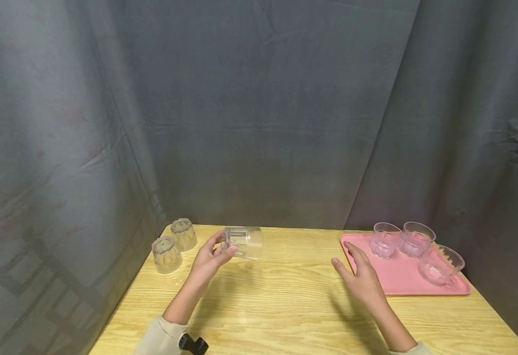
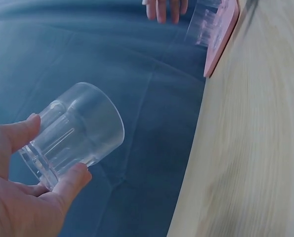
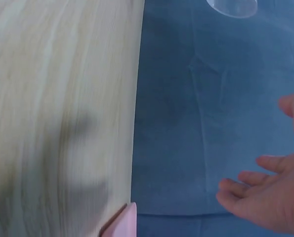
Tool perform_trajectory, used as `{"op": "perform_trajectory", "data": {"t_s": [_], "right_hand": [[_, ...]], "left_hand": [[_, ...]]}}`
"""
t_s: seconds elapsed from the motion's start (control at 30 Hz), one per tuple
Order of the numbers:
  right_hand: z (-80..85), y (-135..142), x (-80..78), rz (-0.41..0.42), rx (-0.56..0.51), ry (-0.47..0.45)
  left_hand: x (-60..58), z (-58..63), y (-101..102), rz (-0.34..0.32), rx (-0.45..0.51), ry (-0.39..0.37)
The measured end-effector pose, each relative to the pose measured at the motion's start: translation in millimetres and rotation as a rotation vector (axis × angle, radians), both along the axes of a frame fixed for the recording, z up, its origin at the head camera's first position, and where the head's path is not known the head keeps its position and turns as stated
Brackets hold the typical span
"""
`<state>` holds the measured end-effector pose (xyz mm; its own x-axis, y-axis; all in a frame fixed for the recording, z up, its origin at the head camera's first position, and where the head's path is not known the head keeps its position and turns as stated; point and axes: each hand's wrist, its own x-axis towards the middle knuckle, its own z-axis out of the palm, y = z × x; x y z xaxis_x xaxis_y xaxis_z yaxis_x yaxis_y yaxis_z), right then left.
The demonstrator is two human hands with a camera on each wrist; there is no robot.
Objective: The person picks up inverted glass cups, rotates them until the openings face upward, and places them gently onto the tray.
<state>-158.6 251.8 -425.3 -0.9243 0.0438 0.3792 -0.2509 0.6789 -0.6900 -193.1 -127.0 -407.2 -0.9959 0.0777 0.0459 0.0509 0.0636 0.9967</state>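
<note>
My left hand (image 1: 208, 262) grips a clear plastic cup (image 1: 249, 242) by its base, between thumb and fingers. The cup lies on its side in the air above the table, its mouth pointing right. In the left wrist view the cup (image 2: 80, 131) is tilted and looks hollow, with the left hand (image 2: 33, 192) round its lower end. My right hand (image 1: 363, 276) hovers at the left edge of the pink tray (image 1: 401, 282), fingers spread and holding nothing. The right wrist view shows the same right hand (image 3: 270, 192) with its fingers apart.
Two clear cups stand upside down at the table's left edge, a nearer cup (image 1: 167, 256) and a farther cup (image 1: 184, 235). Three clear cups stand upright on the tray, among them a front cup (image 1: 438, 266). Grey curtains (image 1: 259, 113) enclose the wooden table (image 1: 285, 305).
</note>
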Motion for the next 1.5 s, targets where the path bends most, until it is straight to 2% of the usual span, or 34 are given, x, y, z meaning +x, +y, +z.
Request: {"op": "perform_trajectory", "data": {"t_s": [0.13,0.43,0.73,0.93,1.2,1.5], "right_hand": [[-2.5,-6.2,1.4,0.027,-0.035,-0.016],[-4.2,-17.5,5.8,0.07,-0.081,-0.114],[-3.6,-28.6,8.5,0.113,-0.118,-0.089],[-5.9,-33.7,9.3,0.136,-0.138,-0.141],[-2.0,-43.3,10.0,0.161,-0.202,-0.127],[-1.4,-50.8,11.1,0.193,-0.28,-0.156]], "left_hand": [[2.4,-1.0,6.6,-0.012,0.027,0.004],[7.0,-1.9,19.7,-0.027,0.079,0.017],[9.0,-4.6,30.6,-0.067,0.095,0.016],[10.2,-7.1,37.1,-0.104,0.11,0.026],[11.5,-9.1,49.4,-0.161,0.143,0.029],[13.9,-10.9,59.9,-0.204,0.154,0.039]]}}
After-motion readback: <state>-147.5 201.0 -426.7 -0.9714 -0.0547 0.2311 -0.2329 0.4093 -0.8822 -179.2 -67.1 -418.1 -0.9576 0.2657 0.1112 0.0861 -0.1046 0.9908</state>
